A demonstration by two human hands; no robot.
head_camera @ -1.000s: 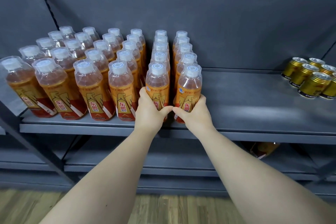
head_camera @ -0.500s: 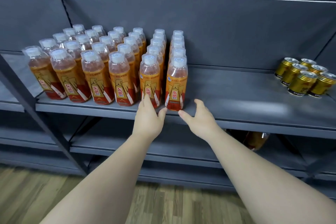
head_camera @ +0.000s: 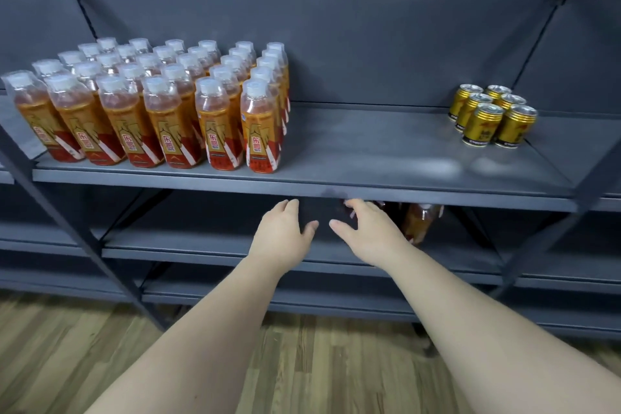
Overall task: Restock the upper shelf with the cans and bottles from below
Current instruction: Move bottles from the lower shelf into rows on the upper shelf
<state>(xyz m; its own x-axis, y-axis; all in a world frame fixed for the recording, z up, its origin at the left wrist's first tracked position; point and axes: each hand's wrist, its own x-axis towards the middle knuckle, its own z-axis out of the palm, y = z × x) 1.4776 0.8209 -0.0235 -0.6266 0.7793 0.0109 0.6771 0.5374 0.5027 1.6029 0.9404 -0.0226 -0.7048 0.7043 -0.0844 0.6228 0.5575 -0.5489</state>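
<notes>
Several rows of orange drink bottles (head_camera: 258,131) with white caps stand on the left of the grey upper shelf (head_camera: 369,151). A cluster of gold cans (head_camera: 487,118) stands at its right. Below the shelf's front edge, my left hand (head_camera: 285,232) and my right hand (head_camera: 369,232) hang with fingers spread, holding nothing. Just right of my right hand an orange bottle (head_camera: 420,222) sits on the lower shelf (head_camera: 201,245), partly hidden under the upper shelf's lip. Dark shapes behind my right fingers are too hidden to name.
Diagonal metal uprights (head_camera: 67,212) frame the rack at left and right (head_camera: 554,228). More grey shelves lie lower down. The wooden floor (head_camera: 302,363) shows beneath my forearms. The upper shelf has bare surface between the bottles and the cans.
Both hands let go of the two front bottles on the upper shelf and dropped below its edge toward the lower shelf. The view pulled back and shifted right.
</notes>
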